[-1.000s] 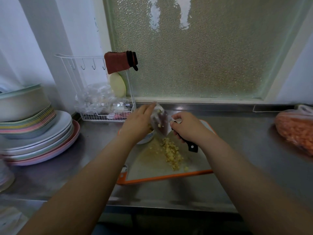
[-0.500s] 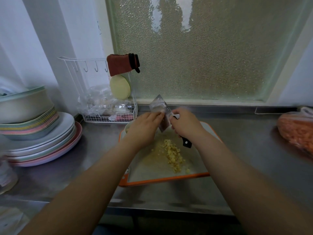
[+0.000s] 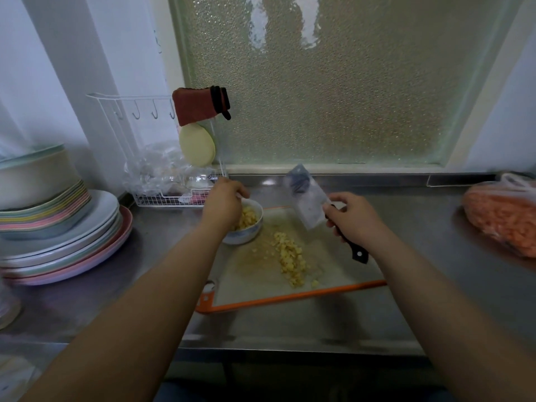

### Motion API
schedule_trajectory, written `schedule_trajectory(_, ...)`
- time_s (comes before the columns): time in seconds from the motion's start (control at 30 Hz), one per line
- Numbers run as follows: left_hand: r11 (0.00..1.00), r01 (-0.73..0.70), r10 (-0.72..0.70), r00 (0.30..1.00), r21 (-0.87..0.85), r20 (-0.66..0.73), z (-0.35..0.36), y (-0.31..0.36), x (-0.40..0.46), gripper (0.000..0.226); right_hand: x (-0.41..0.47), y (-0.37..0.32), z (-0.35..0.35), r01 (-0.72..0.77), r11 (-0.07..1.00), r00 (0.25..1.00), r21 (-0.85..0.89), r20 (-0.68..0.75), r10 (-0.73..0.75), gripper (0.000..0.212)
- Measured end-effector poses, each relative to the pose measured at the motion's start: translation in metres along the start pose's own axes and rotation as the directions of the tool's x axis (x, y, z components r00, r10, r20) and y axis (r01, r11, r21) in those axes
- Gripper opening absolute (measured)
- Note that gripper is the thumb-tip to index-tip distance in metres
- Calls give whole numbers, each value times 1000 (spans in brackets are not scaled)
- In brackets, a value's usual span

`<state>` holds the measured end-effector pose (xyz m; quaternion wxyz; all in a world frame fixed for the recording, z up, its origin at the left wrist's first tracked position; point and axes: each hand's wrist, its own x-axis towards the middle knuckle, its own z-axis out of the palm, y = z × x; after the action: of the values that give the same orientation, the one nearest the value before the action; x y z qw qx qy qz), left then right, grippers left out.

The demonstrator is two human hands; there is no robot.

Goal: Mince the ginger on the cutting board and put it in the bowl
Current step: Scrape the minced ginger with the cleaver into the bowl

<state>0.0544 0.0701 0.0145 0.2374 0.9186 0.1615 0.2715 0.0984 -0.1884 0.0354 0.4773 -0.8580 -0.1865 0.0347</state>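
A white cutting board with an orange rim (image 3: pixel 290 299) lies on the steel counter. On it sits a strip of minced ginger (image 3: pixel 291 256). A small white bowl (image 3: pixel 249 235) at the board's far left corner holds more minced ginger (image 3: pixel 248 218). My left hand (image 3: pixel 224 202) hovers over the bowl, knuckles up and fingers bent down into it; what they hold is hidden. My right hand (image 3: pixel 357 221) grips the black handle of a cleaver (image 3: pixel 308 200). Its blade is raised and tilted above the board's far edge.
A stack of pastel plates and bowls (image 3: pixel 58 227) fills the left of the counter. A white wire rack (image 3: pixel 174 195) with plastic bags stands behind the bowl. A bag of orange pieces (image 3: pixel 501 217) lies at the right. The counter's front edge runs just below the board.
My left hand left the cleaver blade and moved left over the bowl. The cleaver swung up and to the right, away from the bowl.
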Motion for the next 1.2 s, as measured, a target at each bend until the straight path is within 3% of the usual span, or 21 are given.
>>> schedule_trajectory(0.07, 1000, 10, -11, 998, 5, 69, 4, -3, 0, 37, -7, 16, -6, -31, 999, 999, -16, 14, 32, 27)
schedule_trajectory(0.17, 1000, -30, 29, 992, 9, 125, 5, -2, -7, 33, -12, 38, -8, -67, 997, 996, -50, 48, 69, 29)
schedule_trajectory(0.23, 990, -129, 131, 991, -47, 32, 5, 4, -20, 30, -10, 48, -8, -67, 991, 996, -118, 59, 74, 30)
schedule_trajectory(0.3, 971, -180, 175, 983, -154, -50, 4, 16, -38, 27, -5, 52, -10, -23, 952, 998, -304, 55, 41, 29)
schedule_trajectory(0.37, 962, -166, 146, 984, -215, -105, 3, 27, -58, 25, -1, 51, -12, 32, 845, 999, -534, 45, -10, 28)
schedule_trajectory(0.43, 954, -157, 126, 983, -255, -131, 6, 29, -70, 24, 0, 48, -15, 63, 779, 998, -624, 32, -55, 26)
schedule_trajectory(0.5, 940, -145, 113, 986, -309, -119, 11, 24, -73, 23, 4, 49, -22, 76, 802, 997, -593, 18, -81, 17)
schedule_trajectory(0.57, 936, -110, 84, 992, -335, -94, 15, 21, -74, 23, 9, 56, -34, 103, 888, 995, -448, 42, -94, 12)
schedule_trajectory(0.67, 884, -28, 12, 999, -467, -37, 14, 25, -79, 26, 5, 65, -53, 130, 981, 980, -145, 171, -105, 21)
schedule_trajectory(0.73, 815, 35, -52, 999, -579, -13, 13, 25, -79, 27, 2, 68, -60, 134, 989, 952, -67, 287, -109, 22)
schedule_trajectory(0.9, 697, 111, -148, 989, -709, 10, 6, 26, -78, 31, 2, 67, -46, 190, 965, 874, -180, 479, -83, 17)
schedule_trajectory(1.2, 675, 76, -147, 989, -734, -33, 0, 22, -85, 25, 13, 58, -27, 271, 916, 853, -296, 514, -86, 17)
